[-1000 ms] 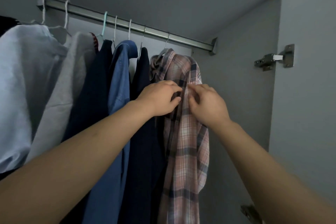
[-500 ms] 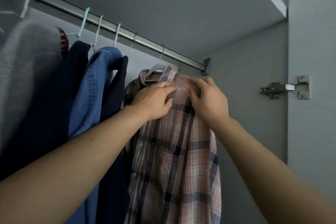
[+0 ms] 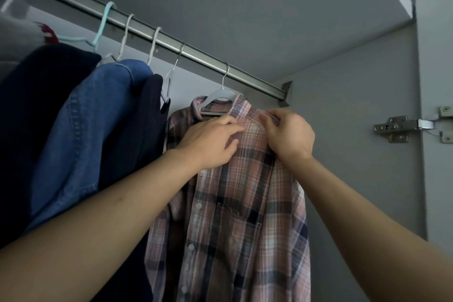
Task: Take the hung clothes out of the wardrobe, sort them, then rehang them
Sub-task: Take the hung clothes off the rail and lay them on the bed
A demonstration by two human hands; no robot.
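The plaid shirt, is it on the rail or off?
On: the plaid shirt sits on a hanger hooked over the rail.

The plaid shirt [image 3: 235, 216], pink with dark and white checks, hung on a white hanger [image 3: 217, 95] at the right end of the metal rail [image 3: 157, 37], its buttoned front and chest pocket facing the camera. To its left hung a dark navy garment [image 3: 147, 117], then a blue denim shirt [image 3: 93, 125], another dark garment [image 3: 36, 110], and a grey knit piece [image 3: 17, 37] at the edge.
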